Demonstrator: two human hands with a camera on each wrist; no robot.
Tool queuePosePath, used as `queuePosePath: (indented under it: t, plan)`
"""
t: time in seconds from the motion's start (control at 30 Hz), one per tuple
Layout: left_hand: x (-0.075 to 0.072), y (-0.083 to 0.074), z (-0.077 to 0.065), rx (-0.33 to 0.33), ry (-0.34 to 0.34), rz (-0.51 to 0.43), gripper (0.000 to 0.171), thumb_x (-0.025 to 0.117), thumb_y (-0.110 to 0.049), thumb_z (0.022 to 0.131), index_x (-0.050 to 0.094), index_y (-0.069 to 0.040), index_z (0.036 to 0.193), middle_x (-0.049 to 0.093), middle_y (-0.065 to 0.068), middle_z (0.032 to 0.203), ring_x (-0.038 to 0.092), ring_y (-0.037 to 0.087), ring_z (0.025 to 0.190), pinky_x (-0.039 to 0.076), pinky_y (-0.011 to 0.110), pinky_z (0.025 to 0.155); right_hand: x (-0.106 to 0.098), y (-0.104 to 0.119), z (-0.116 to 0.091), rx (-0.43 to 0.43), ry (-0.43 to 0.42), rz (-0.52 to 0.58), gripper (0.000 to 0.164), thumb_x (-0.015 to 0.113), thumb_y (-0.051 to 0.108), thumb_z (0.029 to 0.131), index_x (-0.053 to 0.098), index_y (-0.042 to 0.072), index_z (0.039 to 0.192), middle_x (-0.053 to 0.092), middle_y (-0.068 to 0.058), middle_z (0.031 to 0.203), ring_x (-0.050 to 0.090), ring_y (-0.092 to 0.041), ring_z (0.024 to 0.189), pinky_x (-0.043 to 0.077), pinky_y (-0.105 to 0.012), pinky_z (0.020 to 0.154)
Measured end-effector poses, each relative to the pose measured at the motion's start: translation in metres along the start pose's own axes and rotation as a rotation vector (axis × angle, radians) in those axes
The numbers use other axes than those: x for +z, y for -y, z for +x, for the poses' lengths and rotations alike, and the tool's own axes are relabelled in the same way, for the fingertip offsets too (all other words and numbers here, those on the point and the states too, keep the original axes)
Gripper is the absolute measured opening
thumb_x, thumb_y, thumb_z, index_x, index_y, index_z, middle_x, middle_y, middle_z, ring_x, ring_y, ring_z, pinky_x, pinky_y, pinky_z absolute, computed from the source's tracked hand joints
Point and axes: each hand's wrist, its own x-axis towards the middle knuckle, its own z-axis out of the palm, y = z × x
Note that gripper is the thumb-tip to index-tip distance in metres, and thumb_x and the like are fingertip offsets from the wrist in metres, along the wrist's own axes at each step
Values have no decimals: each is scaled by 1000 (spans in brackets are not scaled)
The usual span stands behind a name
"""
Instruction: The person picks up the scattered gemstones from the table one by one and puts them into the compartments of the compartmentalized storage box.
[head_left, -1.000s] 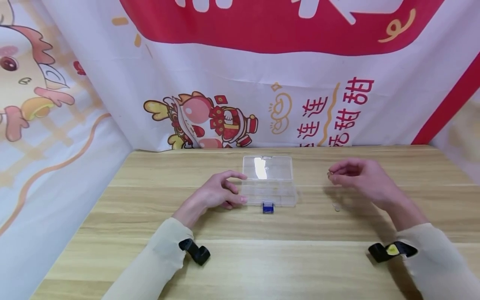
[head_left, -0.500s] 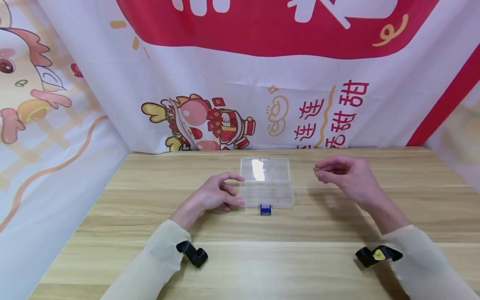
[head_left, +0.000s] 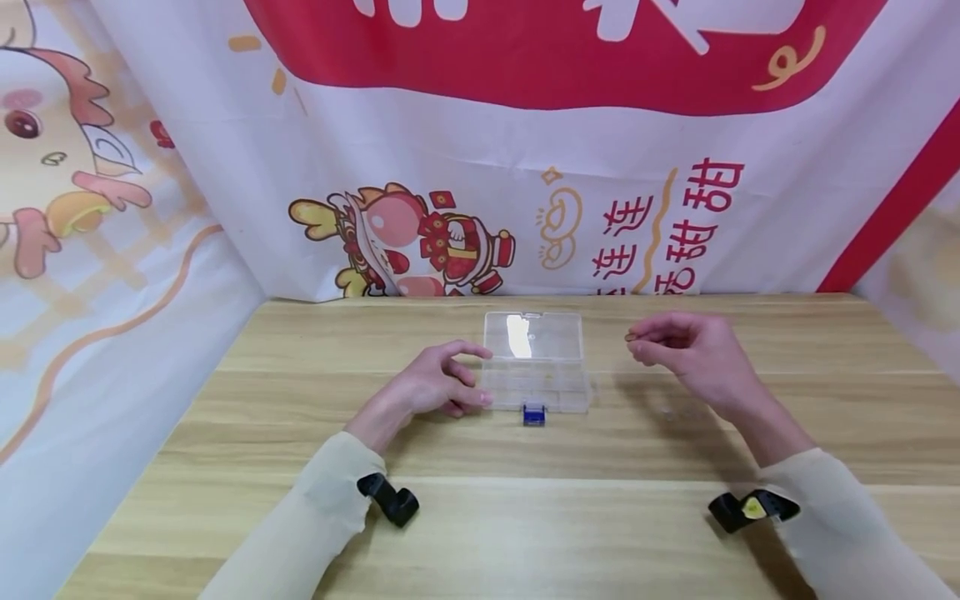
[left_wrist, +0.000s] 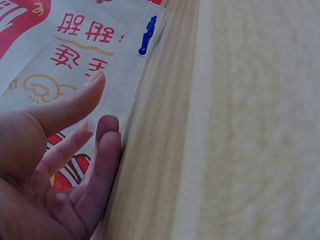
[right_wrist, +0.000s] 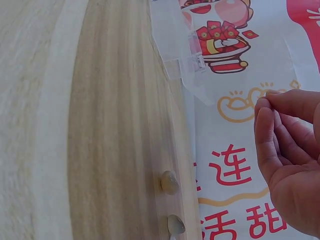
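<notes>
A clear plastic compartment box (head_left: 534, 385) lies on the table with its lid (head_left: 555, 335) raised at the back and a blue latch (head_left: 534, 415) at its front. My left hand (head_left: 438, 379) touches the box's left side with thumb and fingertips. To the right of the box, above the table, my right hand (head_left: 690, 346) pinches a small brownish piece (head_left: 630, 337) between thumb and fingertips. In the right wrist view this piece is mostly hidden by the fingers. Two small rounded, pebble-like pieces (right_wrist: 170, 183) lie on the table there.
The wooden table (head_left: 495, 533) ends at the back against a printed cloth (head_left: 465, 167) with cartoon figures and red writing. Another cloth (head_left: 112, 333) hangs along the left side. Black straps with camera mounts sit on both sleeves.
My right hand has moved left toward the box with the small brownish piece, then stays nearly still over the last half second. My left hand keeps its place at the box.
</notes>
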Motion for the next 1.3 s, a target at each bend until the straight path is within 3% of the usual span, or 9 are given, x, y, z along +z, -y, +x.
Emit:
queuePosePath:
  t: [0.53,0.77,1.3]
  plan:
    - [-1,1,0,5,2,-3,58,90,-16,86,66,-31,137,62,8,110,72,21,82,63,31,69,15,4,2,32,39,-24,28,77,28,100,75,7,118,78,-12,107,70,-10,87,61,-28,74]
    - [0,0,1,0,4,3,58,90,-17,86,66,-32,137,62,8,110,71,21,83,62,30,69,22,16,3,36,52,-43,27,75,30,101,75,9,118,77,-14,109,70,-15,91,61,-30,78]
    - [0,2,2,2,2,7,57,90,-18,86,66,-32,136,62,8,110,70,22,82,63,31,70,60,35,22,9,90,61,18,74,18,101,76,5,113,75,-16,104,66,-23,88,60,-33,78]
